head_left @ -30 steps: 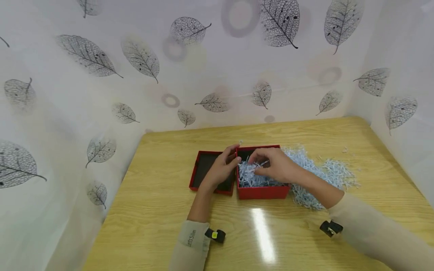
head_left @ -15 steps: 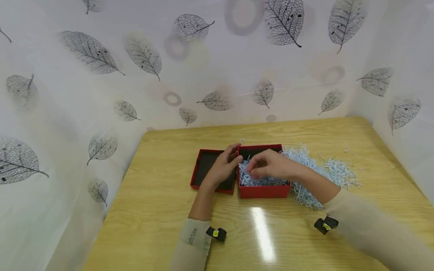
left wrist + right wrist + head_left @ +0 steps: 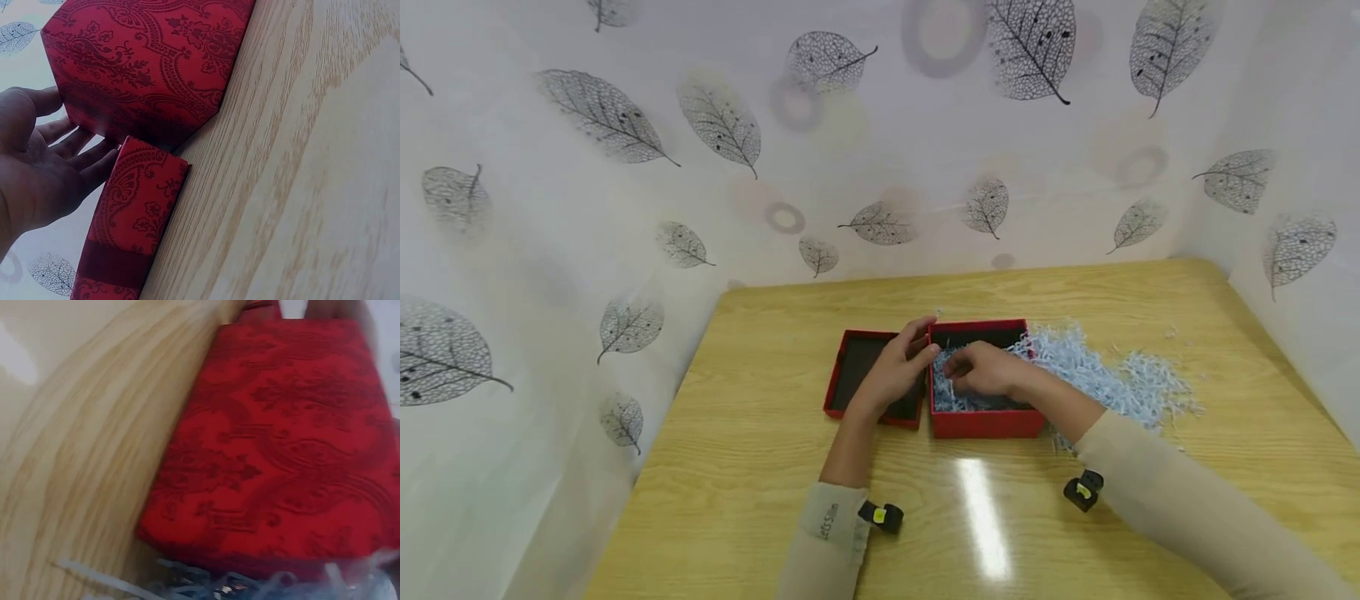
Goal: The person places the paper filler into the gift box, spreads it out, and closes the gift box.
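Observation:
A red patterned box [image 3: 987,426] with a dark inside stands on the table, partly filled with pale blue shredded paper [image 3: 946,400]. My right hand [image 3: 988,369] reaches down into it, fingers and thumb curled into the paper; the fingertips are partly hidden. At the box's left wall is my left hand [image 3: 889,372], fingers loosely extended along that side. The left wrist view has this hand [image 3: 40,165] with its thumb by the box's edge and its fingers behind. The box's patterned side [image 3: 275,444] fills much of the right wrist view.
Left of the box, a shallow red lid [image 3: 857,367] lies with its dark inside up, partly under my left arm. A loose heap of shredded paper [image 3: 1090,375] spreads to the right on the wooden table [image 3: 760,467]. A leaf-print cloth [image 3: 880,167] hangs behind.
My right hand has sunk lower into the box, its forearm shifting left. The paper strands seen between its fingers are down in the box. My left hand stays at the box's left side.

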Available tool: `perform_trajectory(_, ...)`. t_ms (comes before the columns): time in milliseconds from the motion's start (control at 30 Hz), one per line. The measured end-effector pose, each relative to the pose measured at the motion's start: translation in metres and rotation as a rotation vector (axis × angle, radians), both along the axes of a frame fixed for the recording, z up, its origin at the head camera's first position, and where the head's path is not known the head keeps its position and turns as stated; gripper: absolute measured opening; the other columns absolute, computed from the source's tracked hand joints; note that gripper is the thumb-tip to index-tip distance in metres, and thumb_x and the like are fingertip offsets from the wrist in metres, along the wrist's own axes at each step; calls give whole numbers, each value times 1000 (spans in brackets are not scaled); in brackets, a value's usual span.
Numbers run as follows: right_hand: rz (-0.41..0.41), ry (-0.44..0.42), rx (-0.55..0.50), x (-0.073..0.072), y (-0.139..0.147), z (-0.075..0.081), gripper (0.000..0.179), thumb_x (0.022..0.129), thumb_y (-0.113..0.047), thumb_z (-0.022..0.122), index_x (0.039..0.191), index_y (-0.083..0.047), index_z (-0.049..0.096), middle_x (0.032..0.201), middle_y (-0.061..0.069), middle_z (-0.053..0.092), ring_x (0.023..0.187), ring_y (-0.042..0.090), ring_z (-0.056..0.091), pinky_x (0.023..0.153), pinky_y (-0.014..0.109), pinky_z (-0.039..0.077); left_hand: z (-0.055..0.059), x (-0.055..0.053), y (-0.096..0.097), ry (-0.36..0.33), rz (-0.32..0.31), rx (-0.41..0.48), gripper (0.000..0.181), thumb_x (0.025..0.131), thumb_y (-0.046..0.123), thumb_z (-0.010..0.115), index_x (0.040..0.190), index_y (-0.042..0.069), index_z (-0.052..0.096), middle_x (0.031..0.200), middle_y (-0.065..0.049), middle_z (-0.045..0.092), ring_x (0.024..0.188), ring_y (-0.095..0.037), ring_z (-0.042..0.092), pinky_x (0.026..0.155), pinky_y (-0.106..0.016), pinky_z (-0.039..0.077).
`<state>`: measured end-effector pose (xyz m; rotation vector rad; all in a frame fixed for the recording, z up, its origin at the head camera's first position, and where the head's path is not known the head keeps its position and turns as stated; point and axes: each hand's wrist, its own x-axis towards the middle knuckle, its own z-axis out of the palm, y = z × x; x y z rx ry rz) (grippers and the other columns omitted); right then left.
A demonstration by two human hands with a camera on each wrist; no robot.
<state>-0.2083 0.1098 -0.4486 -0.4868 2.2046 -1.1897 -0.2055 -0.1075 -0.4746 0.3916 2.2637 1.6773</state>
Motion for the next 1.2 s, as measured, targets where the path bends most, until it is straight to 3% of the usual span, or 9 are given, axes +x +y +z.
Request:
perform_trajectory(233,-123,77,-188,15,43,40,35,106,-9,64,138,5,62,134,24,66,123,36,66,105,49,54,-2,-3,3,9,4,-11,55,111,32,58,163,29,40,168,-3,38,155,-29,37,120,-53,40)
perform_trajectory(400,-293,146,-251,25,91,58,40,107,-17,66,141,3,60,134,17,67,115,18,71,99,26,55,-2,-3,-1,18,-4,-18,58,111,33,57,165,25,38,169,-2,38,155,-29,37,120,-52,40)
perform_trajectory(533,-396,200,-204,25,126,46,48,106,-26,67,145,1,57,135,7,67,118,11,66,95,15,51,-2,-2,-6,30,8,-37,58,110,36,58,164,27,39,168,-2,39,154,-28,38,120,-52,40)
perform_trajectory(667,-409,167,-158,19,147,22,62,105,-30,70,156,-4,47,161,14,46,147,36,45,114,47,47,-2,-1,-9,36,18,-50,57,110,37,58,163,30,40,167,-2,40,154,-28,39,120,-52,41)
perform_trajectory(733,-380,133,-139,16,152,9,70,103,-29,72,161,-7,40,171,18,29,154,49,28,116,67,37,-3,-1,-8,30,15,-51,57,110,37,58,163,30,40,167,-2,40,154,-28,39,120,-51,40)
perform_trajectory(800,-339,118,-118,15,154,-3,75,102,-28,74,163,-7,37,174,22,18,154,57,19,113,77,32,-4,-1,-8,24,9,-47,57,110,37,58,164,28,40,167,-2,40,154,-28,39,120,-51,40)
perform_trajectory(1000,-267,243,51,12,147,-28,62,101,-13,73,156,1,46,160,33,39,143,62,34,106,72,44,-5,-1,-4,24,3,-26,57,110,37,58,163,27,40,167,-2,40,154,-29,38,121,-53,39)
perform_trajectory(1100,-290,308,152,13,146,-33,51,101,-5,68,148,6,53,150,38,47,137,62,42,103,72,45,-4,-2,-3,30,-2,-24,59,110,37,58,164,25,39,167,-2,40,154,-29,39,121,-52,39)
perform_trajectory(1200,-342,316,167,16,148,-34,42,102,-4,63,142,7,58,148,40,48,131,61,47,95,67,51,-4,-3,-1,32,-6,-26,58,110,38,59,163,27,40,167,-2,40,154,-28,39,121,-51,40)
